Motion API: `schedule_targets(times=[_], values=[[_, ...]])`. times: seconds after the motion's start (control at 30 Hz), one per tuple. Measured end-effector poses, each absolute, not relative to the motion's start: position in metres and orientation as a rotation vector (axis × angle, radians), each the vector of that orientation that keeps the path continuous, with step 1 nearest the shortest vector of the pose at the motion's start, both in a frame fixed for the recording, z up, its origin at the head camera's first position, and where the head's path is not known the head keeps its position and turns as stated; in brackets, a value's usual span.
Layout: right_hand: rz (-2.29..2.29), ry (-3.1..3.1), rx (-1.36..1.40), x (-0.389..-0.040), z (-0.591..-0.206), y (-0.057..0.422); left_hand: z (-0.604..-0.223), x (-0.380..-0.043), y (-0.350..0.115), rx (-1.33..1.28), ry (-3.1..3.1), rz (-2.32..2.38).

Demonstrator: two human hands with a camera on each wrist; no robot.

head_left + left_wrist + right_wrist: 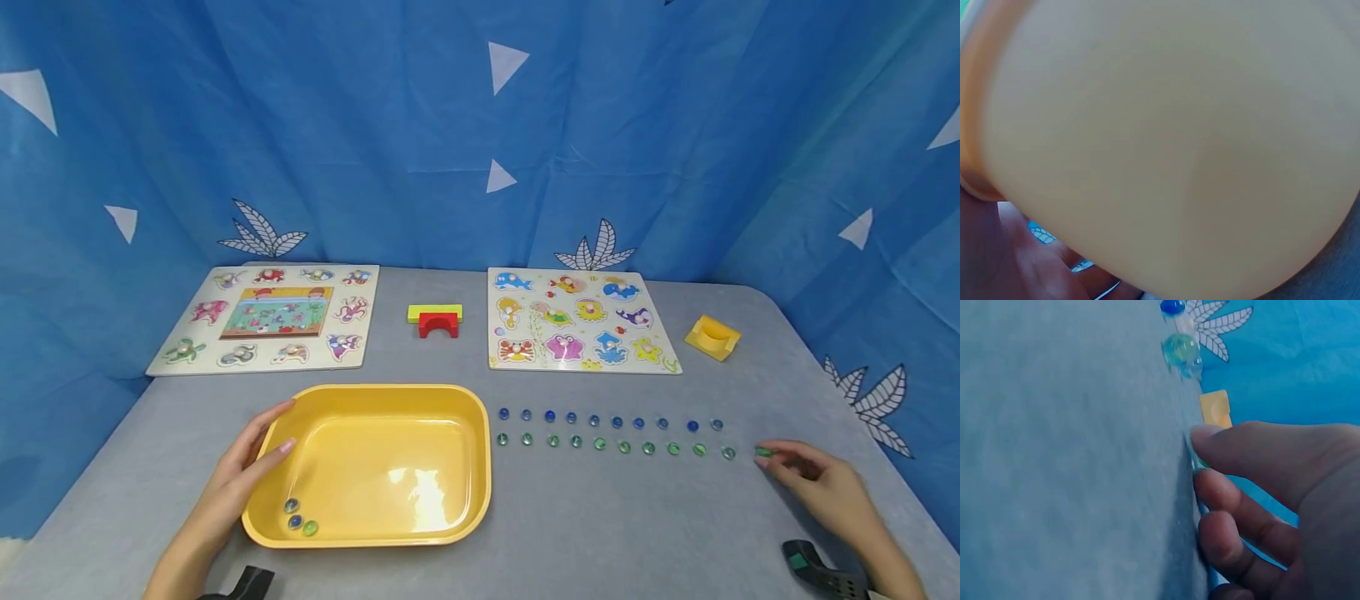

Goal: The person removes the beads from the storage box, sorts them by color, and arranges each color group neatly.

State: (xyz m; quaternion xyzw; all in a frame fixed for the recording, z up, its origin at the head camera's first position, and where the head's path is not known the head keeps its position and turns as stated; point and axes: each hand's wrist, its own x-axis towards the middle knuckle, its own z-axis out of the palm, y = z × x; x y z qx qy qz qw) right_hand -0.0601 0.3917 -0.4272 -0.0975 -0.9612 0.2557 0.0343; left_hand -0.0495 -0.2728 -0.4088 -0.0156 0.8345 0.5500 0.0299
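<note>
My left hand (240, 467) grips the left rim of a yellow plastic tray (375, 540), with the thumb over the inside of the edge. Two blue glass marbles (296, 522) and one green marble (311, 527) lie in the tray's near left corner. In the left wrist view the tray's outer surface (1172, 125) fills most of the picture. At the right, my right hand (821, 483) pinches a green marble (762, 452) between thumb and forefinger, low at the table. It is just right of a row of green marbles (600, 444); a row of blue marbles (594, 421) runs behind.
Two wooden peg puzzles, a left board (187, 363) and a right board (585, 333), lie at the back. Between them sit a red arch block (438, 323) and a yellow-green block (414, 313). A yellow curved block (712, 337) stands right. Blue cloth (420, 150) hangs behind the grey table.
</note>
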Motion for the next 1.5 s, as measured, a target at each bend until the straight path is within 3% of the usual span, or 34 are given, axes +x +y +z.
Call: schedule_targets(times=[0.33, 0.77, 1.0, 1.3, 1.5], values=[[0.664, -3.019, -0.232, -0.061, -0.419, 0.378, -0.408, -0.047, -0.273, -0.003, 2.605, 1.690], [0.629, -2.915, 0.021, -0.067, -0.375, 0.347, -0.407, -0.046, -0.269, -0.055, 2.598, 1.687], [0.912, -2.864, 0.418, -0.091, -0.357, 0.269, -0.405, -0.048, -0.269, -0.086, 2.585, 1.667], [1.456, -2.831, 1.081, -0.121, -0.334, 0.131, -0.404, -0.048, -0.267, -0.064, 2.594, 1.675], [1.458, -2.930, 1.599, -0.128, -0.329, 0.037, -0.404, -0.049, -0.268, -0.102, 2.585, 1.660]])
